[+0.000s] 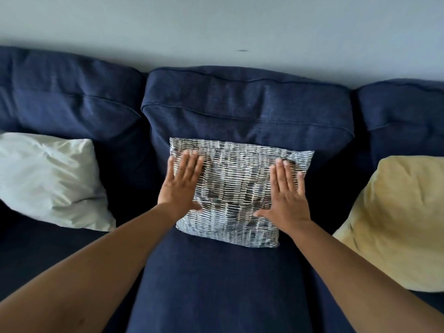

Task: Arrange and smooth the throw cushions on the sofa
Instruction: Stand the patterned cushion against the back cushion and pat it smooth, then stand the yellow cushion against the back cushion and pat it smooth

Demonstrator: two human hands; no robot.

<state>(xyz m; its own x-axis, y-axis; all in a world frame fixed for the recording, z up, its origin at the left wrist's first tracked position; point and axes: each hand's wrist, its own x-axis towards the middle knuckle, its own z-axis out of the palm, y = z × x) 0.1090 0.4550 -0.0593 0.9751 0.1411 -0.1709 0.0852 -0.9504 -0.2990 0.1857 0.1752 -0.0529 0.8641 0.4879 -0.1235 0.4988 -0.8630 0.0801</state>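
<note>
A black-and-white patterned cushion (234, 188) leans against the middle back cushion of the navy sofa (216, 284). My left hand (181, 186) lies flat on the cushion's left side, fingers pointing up and slightly spread. On its right side my right hand (287, 192) presses flat in the same way. Neither hand grips anything. A pale white cushion (48, 181) rests on the left seat. On the right seat a yellow cushion (396, 219) leans against the back.
Three navy back cushions (252, 109) run along a light grey wall (216, 27). The seat in front of the patterned cushion stretches toward me between my forearms.
</note>
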